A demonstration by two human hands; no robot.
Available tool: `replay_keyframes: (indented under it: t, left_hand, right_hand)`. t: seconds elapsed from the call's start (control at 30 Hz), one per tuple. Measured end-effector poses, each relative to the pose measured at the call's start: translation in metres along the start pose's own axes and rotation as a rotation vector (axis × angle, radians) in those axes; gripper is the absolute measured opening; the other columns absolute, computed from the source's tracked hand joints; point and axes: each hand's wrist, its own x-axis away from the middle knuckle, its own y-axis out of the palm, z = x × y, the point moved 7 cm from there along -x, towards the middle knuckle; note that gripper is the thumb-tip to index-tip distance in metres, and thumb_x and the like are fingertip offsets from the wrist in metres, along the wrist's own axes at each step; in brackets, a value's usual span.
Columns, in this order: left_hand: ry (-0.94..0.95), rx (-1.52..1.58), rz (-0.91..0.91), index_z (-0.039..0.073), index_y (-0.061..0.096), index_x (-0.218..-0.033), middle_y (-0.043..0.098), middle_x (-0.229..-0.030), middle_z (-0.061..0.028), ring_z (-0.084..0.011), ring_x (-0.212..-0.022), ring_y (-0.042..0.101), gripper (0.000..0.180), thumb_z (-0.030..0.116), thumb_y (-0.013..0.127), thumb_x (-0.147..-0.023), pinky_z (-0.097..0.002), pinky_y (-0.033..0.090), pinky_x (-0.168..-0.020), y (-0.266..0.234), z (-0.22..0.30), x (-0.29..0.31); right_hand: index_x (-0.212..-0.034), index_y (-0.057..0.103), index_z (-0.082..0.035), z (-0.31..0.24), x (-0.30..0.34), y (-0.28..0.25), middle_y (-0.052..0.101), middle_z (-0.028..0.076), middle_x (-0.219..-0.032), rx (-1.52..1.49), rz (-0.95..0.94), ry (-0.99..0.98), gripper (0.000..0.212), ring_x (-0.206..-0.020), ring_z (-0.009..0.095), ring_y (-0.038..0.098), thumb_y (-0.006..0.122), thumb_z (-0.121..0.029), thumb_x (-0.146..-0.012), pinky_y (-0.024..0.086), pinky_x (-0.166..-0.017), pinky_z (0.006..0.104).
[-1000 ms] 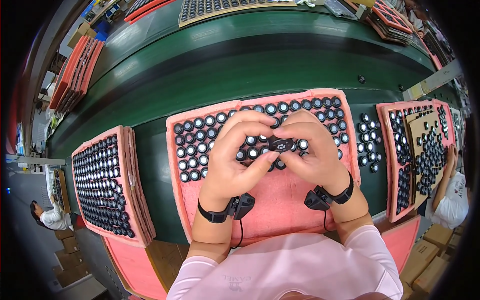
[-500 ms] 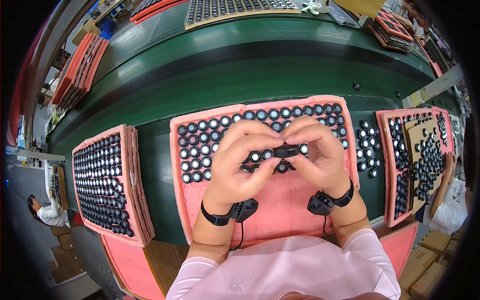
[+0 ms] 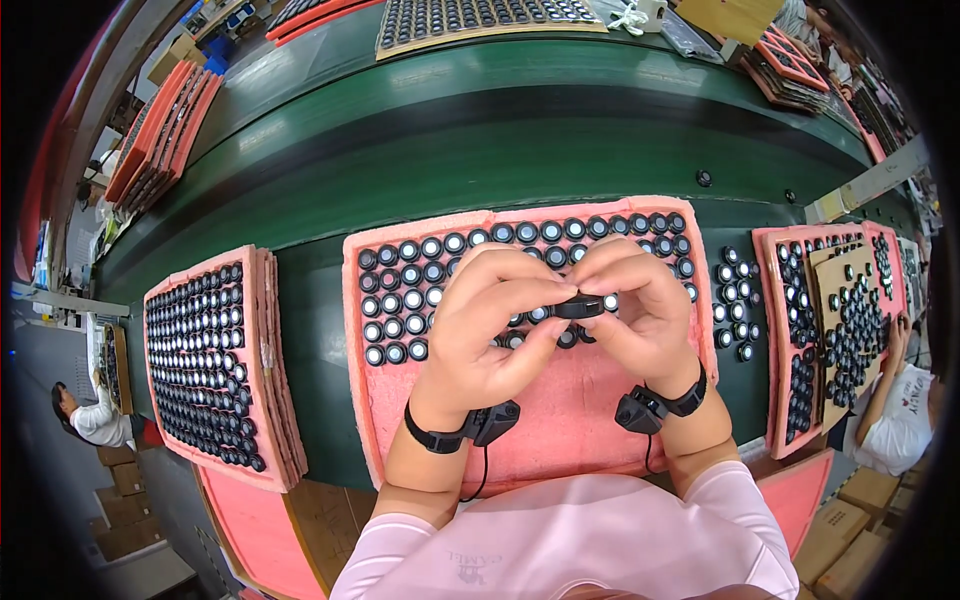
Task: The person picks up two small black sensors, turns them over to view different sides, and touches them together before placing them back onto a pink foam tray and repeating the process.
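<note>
Together, both hands (image 3: 478, 345) (image 3: 652, 325) pinch a black part (image 3: 577, 308) above a pink tray (image 3: 560, 430) of round pieces (image 3: 431, 247).

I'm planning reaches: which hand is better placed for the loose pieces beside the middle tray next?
Probably the right hand: it is nearer the loose pieces, on its side; the left hand is farther. Both hold one black piece.

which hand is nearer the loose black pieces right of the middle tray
Right: the right hand is left of the loose black pieces; the left hand is farther left.
</note>
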Motion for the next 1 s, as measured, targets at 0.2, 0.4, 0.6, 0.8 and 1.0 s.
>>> replay_keyframes:
  t: [0.2, 0.4, 0.6, 0.8, 1.0]
  left_hand:
    - [-0.009, -0.006, 0.027, -0.001, 0.066, -0.096, 0.061, -0.091, -0.0114, -0.0207, -0.081, 0.059, 0.021, 0.001, 0.070, -0.075, -0.0306, 0.048, -0.073, 0.000, 0.001, 0.003]
    - [-0.066, 0.056, 0.003, -0.002, 0.066, -0.098, 0.060, -0.093, -0.0108, -0.0199, -0.083, 0.058, 0.022, 0.002, 0.069, -0.077, -0.0293, 0.047, -0.074, 0.002, -0.001, 0.003]
    - [-0.224, 0.167, -0.023, 0.001, 0.064, -0.106, 0.057, -0.099, -0.0101, -0.0190, -0.086, 0.057, 0.028, 0.000, 0.067, -0.077, -0.0289, 0.047, -0.074, 0.005, -0.008, 0.004]
    - [-0.426, 0.328, 0.021, 0.001, 0.055, -0.112, 0.056, -0.101, -0.0092, -0.0138, -0.089, 0.056, 0.024, 0.006, 0.060, -0.089, -0.0267, 0.046, -0.078, 0.020, -0.027, 0.018]
    - [-0.522, 0.671, 0.139, 0.001, 0.046, -0.119, 0.057, -0.102, -0.0076, -0.0107, -0.092, 0.055, 0.024, 0.010, 0.051, -0.097, -0.0254, 0.046, -0.080, 0.030, -0.024, 0.015]
  right_hand:
    - [-0.101, 0.056, -0.005, 0.001, 0.000, 0.001, 0.061, 0.012, -0.100, -0.035, -0.001, -0.007, 0.022, -0.092, 0.021, 0.058, 0.069, -0.004, -0.084, 0.047, -0.081, 0.0331]
    - [-0.101, 0.055, -0.005, 0.003, 0.001, 0.001, 0.060, 0.012, -0.100, -0.100, 0.036, 0.023, 0.023, -0.092, 0.020, 0.058, 0.069, -0.003, -0.083, 0.047, -0.078, 0.0309]
    - [-0.102, 0.057, -0.004, -0.004, -0.001, 0.000, 0.056, 0.009, -0.099, 0.166, 0.020, -0.018, 0.026, -0.084, 0.017, 0.054, 0.066, 0.004, -0.079, 0.045, -0.073, 0.0276]
    - [-0.102, 0.062, -0.003, -0.014, -0.002, 0.004, 0.055, 0.009, -0.095, 0.354, 0.047, -0.060, 0.033, -0.081, 0.018, 0.053, 0.065, 0.008, -0.072, 0.045, -0.071, 0.0287]
    - [-0.100, 0.066, -0.005, -0.011, -0.004, 0.000, 0.058, 0.009, -0.091, 0.385, 0.094, -0.038, 0.035, -0.081, 0.022, 0.057, 0.071, 0.005, -0.067, 0.046, -0.067, 0.0319]
